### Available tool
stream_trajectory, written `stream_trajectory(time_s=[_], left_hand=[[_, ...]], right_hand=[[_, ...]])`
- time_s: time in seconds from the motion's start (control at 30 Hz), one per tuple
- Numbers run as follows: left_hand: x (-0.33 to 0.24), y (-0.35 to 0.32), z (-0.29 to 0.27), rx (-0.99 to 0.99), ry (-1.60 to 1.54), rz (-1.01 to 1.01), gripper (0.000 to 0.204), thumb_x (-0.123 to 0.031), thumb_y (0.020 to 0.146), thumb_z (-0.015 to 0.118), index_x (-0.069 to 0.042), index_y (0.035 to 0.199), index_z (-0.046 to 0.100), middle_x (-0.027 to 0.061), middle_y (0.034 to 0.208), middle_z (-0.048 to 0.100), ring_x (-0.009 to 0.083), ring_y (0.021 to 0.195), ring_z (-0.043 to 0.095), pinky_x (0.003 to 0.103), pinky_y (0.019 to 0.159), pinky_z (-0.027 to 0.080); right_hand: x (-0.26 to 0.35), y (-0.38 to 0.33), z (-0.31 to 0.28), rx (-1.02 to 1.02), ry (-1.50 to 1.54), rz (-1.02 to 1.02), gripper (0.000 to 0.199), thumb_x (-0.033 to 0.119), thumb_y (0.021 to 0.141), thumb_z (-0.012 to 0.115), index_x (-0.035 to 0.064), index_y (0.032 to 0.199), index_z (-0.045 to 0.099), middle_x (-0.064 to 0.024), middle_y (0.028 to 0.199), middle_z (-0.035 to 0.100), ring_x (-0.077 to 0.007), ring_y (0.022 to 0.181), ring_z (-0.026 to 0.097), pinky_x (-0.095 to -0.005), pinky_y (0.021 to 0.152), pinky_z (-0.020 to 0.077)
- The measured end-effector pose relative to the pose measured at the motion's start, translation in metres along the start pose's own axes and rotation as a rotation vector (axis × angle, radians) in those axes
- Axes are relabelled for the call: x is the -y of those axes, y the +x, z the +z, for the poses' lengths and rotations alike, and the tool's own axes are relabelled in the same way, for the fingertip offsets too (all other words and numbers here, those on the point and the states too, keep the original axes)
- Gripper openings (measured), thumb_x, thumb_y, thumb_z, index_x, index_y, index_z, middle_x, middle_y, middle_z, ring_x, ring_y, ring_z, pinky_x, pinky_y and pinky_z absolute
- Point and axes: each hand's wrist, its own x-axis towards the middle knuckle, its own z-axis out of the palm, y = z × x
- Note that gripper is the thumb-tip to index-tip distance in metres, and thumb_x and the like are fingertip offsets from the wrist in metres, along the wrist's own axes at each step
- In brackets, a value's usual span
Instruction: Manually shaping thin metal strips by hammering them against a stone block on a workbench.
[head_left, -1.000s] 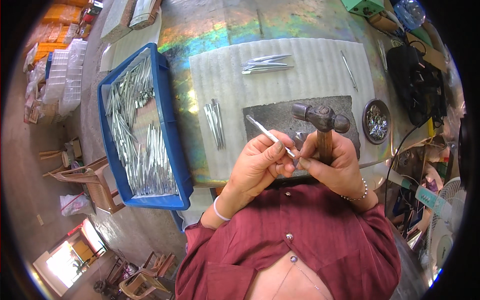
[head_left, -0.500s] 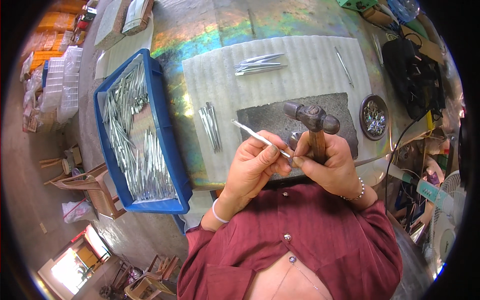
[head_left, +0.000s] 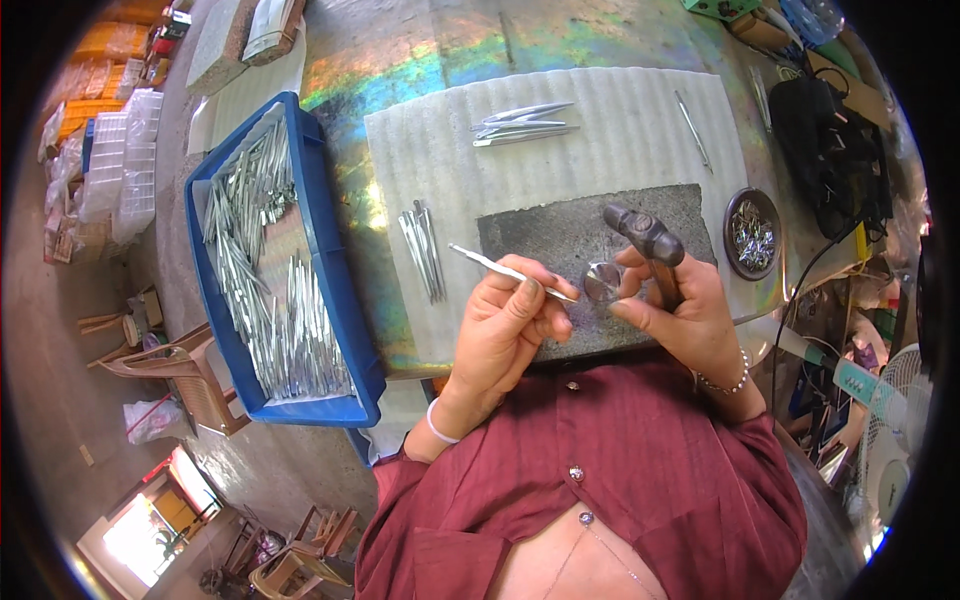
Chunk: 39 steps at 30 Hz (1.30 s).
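the left hand (head_left: 505, 325) is closed in a pinch around a slim metal strip (head_left: 505, 268), thumb and fingers meeting near the strip's right end. from the hand the strip's long axis runs up and to the left, its free tip pointing toward the small bundle of strips (head_left: 424, 250) on the ribbed white mat (head_left: 600, 130); its other end reaches right, to a small round steel block (head_left: 603, 282) standing on the dark stone slab (head_left: 560, 230). the strip's end looks to touch or just overlap the block's edge (the exact contact is too small to tell).

the right hand (head_left: 680, 315) is wrapped around the handle of a hammer (head_left: 645, 235), whose dark head stands just above and right of the block, apart from it. so the right hand is the nearer one to the block, and the strip comes in from the left.

farther out: a fanned group of strips (head_left: 520, 122) near the mat's far edge, a single thin rod (head_left: 692, 130) to the right, a round dish of small metal bits (head_left: 752, 232) at the right, and a blue tray (head_left: 345, 320) full of strips on the surface (head_left: 420, 60) to the left.

against the frame half a second ago, the strip lies at much the same slant and the hammer head has kept its place over the slab; a second ago the strip stood a little higher in the view.
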Motion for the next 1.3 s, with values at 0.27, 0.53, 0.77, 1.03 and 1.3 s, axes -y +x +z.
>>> stream_trajectory(time_s=[0.27, 0.53, 0.77, 1.03, 1.3], left_hand=[[-0.01, 0.0, 0.005, -0.087, 0.2, 0.104, 0.014, -0.016, 0.094, 0.051, -0.003, 0.1, 0.052, 0.0168, 0.095, 0.061, 0.0182, 0.068, 0.06, 0.025, 0.061, 0.051], [0.002, 0.009, 0.012, -0.06, 0.633, 0.187, 0.009, -0.002, 0.091, 0.054, 0.0, 0.1, 0.056, 0.0086, 0.09, 0.063, 0.0079, 0.066, 0.056, 0.021, 0.062, 0.048], [0.005, 0.011, 0.018, -0.04, 0.855, 0.26, 0.009, 0.002, 0.09, 0.053, 0.001, 0.098, 0.057, 0.0071, 0.088, 0.063, 0.0071, 0.066, 0.055, 0.02, 0.062, 0.048], [-0.005, -0.007, 0.017, -0.149, 0.845, 0.283, 0.008, 0.0, 0.091, 0.053, -0.001, 0.098, 0.057, 0.0086, 0.091, 0.065, 0.0072, 0.066, 0.055, 0.019, 0.063, 0.047], [-0.007, -0.026, 0.012, -0.177, 0.798, 0.265, 0.008, 0.0, 0.09, 0.053, 0.0, 0.098, 0.056, 0.0082, 0.09, 0.064, 0.0067, 0.066, 0.055, 0.019, 0.062, 0.046]], right_hand=[[-0.017, 0.004, 0.012, -0.09, -0.413, -0.259, 0.041, 0.007, 0.074, 0.071, -0.0011, 0.11, 0.054, -0.0096, 0.089, 0.059, -0.0173, 0.073, 0.059, -0.0292, 0.064, 0.0469], [-0.012, 0.009, 0.01, -0.091, -0.311, -0.236, 0.037, 0.01, 0.076, 0.069, -0.0022, 0.108, 0.054, -0.0146, 0.091, 0.06, -0.026, 0.078, 0.061, -0.0342, 0.069, 0.0479], [-0.026, -0.007, -0.004, -0.097, -0.125, -0.009, 0.035, 0.008, 0.077, 0.066, -0.0014, 0.108, 0.055, -0.0069, 0.077, 0.057, -0.0112, 0.061, 0.053, -0.0252, 0.054, 0.0418], [-0.019, 0.011, 0.017, -0.126, -0.501, -0.361, 0.044, 0.01, 0.068, 0.076, -0.0013, 0.105, 0.054, -0.0103, 0.086, 0.055, -0.0235, 0.07, 0.057, -0.0325, 0.062, 0.0468], [-0.004, 0.041, 0.005, 0.212, -0.455, -0.438, 0.05, 0.003, 0.064, 0.074, 0.0067, 0.109, 0.053, -0.0109, 0.092, 0.054, -0.0307, 0.085, 0.06, -0.0375, 0.071, 0.0491]])
